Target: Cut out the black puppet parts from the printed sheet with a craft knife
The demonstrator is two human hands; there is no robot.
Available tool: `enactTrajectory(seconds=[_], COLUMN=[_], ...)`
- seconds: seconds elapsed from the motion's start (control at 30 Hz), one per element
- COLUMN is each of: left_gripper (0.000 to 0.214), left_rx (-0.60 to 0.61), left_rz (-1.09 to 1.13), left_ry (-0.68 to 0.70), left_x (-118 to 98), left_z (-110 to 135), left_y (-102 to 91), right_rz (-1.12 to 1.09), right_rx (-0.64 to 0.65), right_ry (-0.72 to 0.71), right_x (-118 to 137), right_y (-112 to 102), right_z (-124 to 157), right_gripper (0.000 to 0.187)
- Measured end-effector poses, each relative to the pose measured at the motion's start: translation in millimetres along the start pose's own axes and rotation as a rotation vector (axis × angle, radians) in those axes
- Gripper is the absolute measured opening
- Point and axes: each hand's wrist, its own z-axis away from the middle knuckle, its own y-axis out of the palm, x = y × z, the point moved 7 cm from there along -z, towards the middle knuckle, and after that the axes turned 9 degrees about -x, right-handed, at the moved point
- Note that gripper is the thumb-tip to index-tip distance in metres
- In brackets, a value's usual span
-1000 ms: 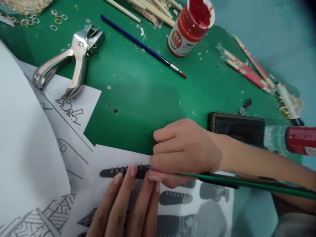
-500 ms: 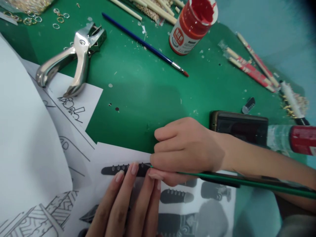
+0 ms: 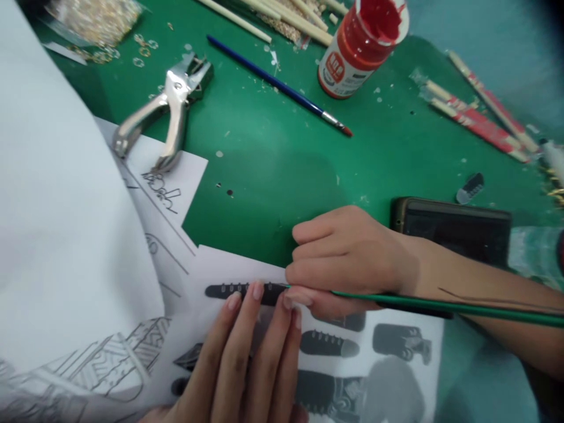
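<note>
My right hand (image 3: 348,258) is closed around a thin green-handled brush (image 3: 440,305). Its tip rests on a long black printed shape (image 3: 240,291) on a white printed sheet (image 3: 211,264). My left hand (image 3: 247,358) lies flat on that sheet just below the shape, fingers stretched out and pressing the paper down. More dark printed figures (image 3: 326,343) show on the sheet under my right wrist.
On the green mat (image 3: 273,170) lie a metal hole punch (image 3: 167,114), a blue paintbrush (image 3: 282,88), an uncapped red paint jar (image 3: 361,50), wooden sticks (image 3: 476,114) and a dark phone (image 3: 453,229). Small rings (image 3: 145,50) are scattered top left. A large white sheet (image 3: 57,223) covers the left.
The view has shifted, so everything sits further right in the picture. Both hands keep the same hold and place on the sheet.
</note>
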Motion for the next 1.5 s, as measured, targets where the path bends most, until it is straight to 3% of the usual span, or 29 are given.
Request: enactTrajectory(seconds=[0.1, 0.27, 0.53, 1.0, 1.17, 1.27, 1.5], left_gripper=[0.07, 0.066, 0.069, 0.067, 0.068, 0.065, 0.065], left_rx=[0.08, 0.098, 0.068, 0.061, 0.034, 0.078, 0.103], left_rz=[-0.034, -0.088, 0.02, 0.036, 0.02, 0.02, -0.014], left_ry=[0.032, 0.067, -0.057, -0.101, -0.045, -0.05, 0.02], left_x=[3, 8, 6, 5, 4, 7, 7], left_z=[-4, -10, -7, -2, -3, -4, -6], left_y=[-7.0, -16.7, -9.6, -6.0, -7.5, -7.0, -8.1], right_rz=[-0.02, -0.05, -0.042, -0.006, -0.032, -0.025, -0.035], right_rx=[0.035, 0.044, 0.015, 0.058, 0.073, 0.051, 0.108], right_ry=[-0.005, -0.018, -0.037, -0.029, -0.005, 0.014, -0.049], right_x=[-2, -6, -6, -5, -5, -6, -5], right_y=[1, 1, -2, 0, 1, 0, 3], right_z=[1, 2, 1, 1, 4, 5, 3], right_gripper=[0.042, 0.037, 0.035, 0.041, 0.034, 0.037, 0.035])
